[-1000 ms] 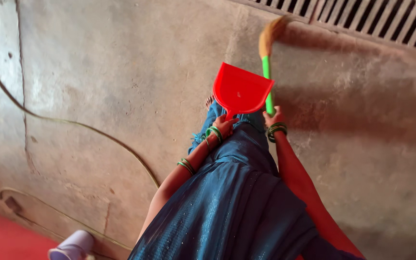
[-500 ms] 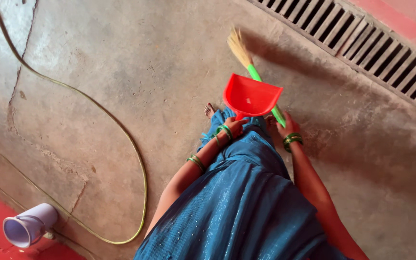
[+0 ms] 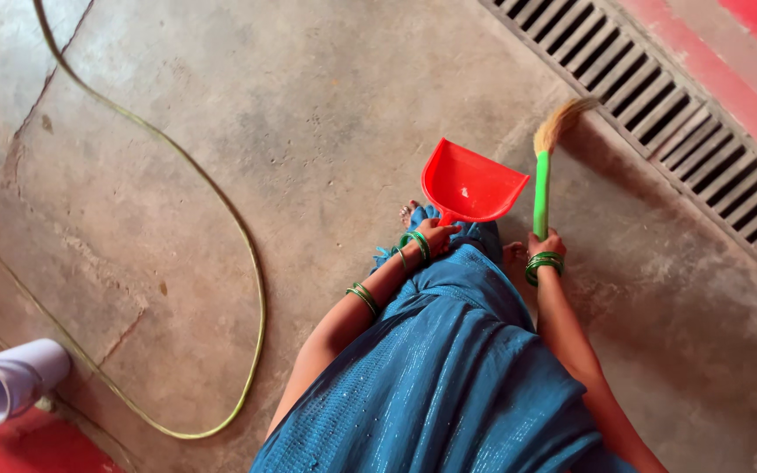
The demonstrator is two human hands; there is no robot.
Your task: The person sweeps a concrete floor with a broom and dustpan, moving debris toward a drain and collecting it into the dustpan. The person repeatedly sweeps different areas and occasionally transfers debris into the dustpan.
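dustpan (image 3: 470,184), bright red plastic, sits just right of the frame's centre, held off the concrete floor (image 3: 308,131) by the left hand (image 3: 438,235), whose fingers are wrapped tight around its short handle at the pan's lower edge. a few pale specks lie inside the pan. green bangles ring that wrist and sit further down the forearm. just right of the pan, the right hand (image 3: 547,243) is closed around the green handle of a small broom (image 3: 541,180); the handle stands nearly upright in the picture and its straw bristles fan toward the upper right, close to the edge of a long metal drain grate (image 3: 659,96) that runs diagonally across the upper right corner. a red painted strip lies beyond the grate. blue fabric of the person's dress (image 3: 431,377) fills the lower middle, with bare toes showing beside the pan. a thin yellow-green hose (image 3: 251,263) loops across the left half of the floor, and a pale lilac cup (image 3: 6,384) lies on its side at the lower left.
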